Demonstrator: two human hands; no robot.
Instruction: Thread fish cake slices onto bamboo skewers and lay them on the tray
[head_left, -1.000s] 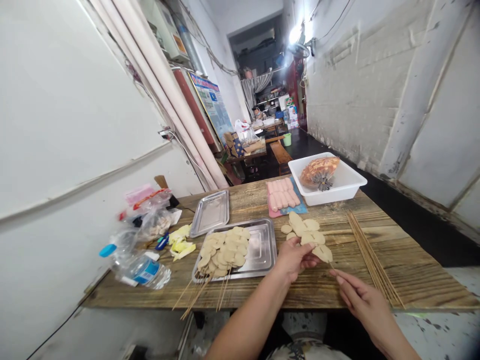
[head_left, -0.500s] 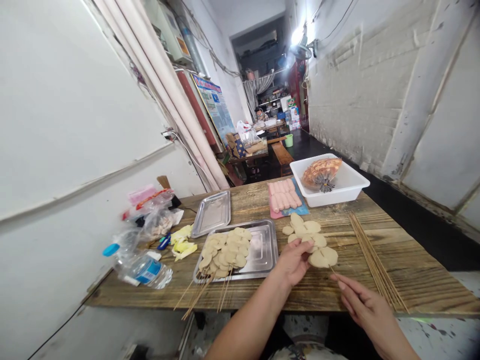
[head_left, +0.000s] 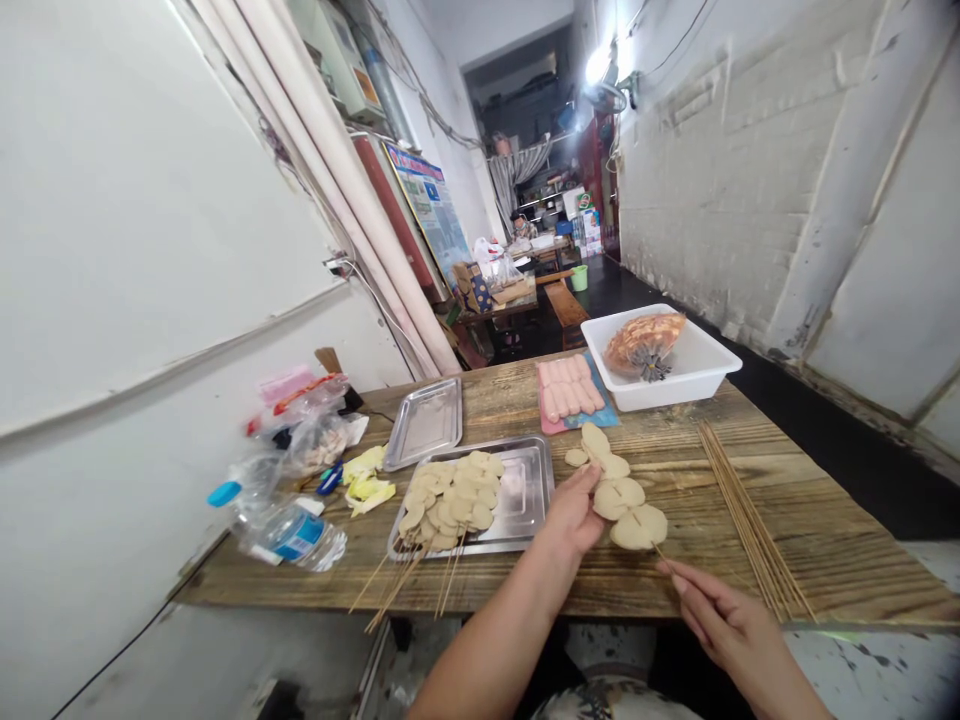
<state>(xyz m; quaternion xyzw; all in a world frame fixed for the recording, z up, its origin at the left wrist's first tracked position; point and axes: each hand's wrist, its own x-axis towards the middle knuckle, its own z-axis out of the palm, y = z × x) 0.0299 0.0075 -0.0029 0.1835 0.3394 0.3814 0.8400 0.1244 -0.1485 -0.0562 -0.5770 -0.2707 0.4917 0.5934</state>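
My left hand [head_left: 571, 512] rests on the wooden table [head_left: 825, 540], its fingers touching a pale round slice [head_left: 618, 495] that sits on a skewer. My right hand [head_left: 724, 622] is near the table's front edge, pinching the lower end of that bamboo skewer [head_left: 658, 550]. Two tan slices [head_left: 637, 527] are threaded on it, one behind the other. More loose slices [head_left: 598, 445] lie just beyond on the wood. A metal tray [head_left: 525, 500] to the left holds several finished skewers of slices [head_left: 450, 497].
A bundle of bare bamboo skewers [head_left: 742, 515] lies at the right. Behind are a pack of pink sausages [head_left: 568, 388], a white tub [head_left: 697, 365] with skewered food, an empty metal tray [head_left: 425, 422], plastic bags and a water bottle [head_left: 289, 532] at the left.
The slices on the skewer have slid down toward my right hand and now lie in a line. My left hand has shifted from gripping the slices to touching the upper one.
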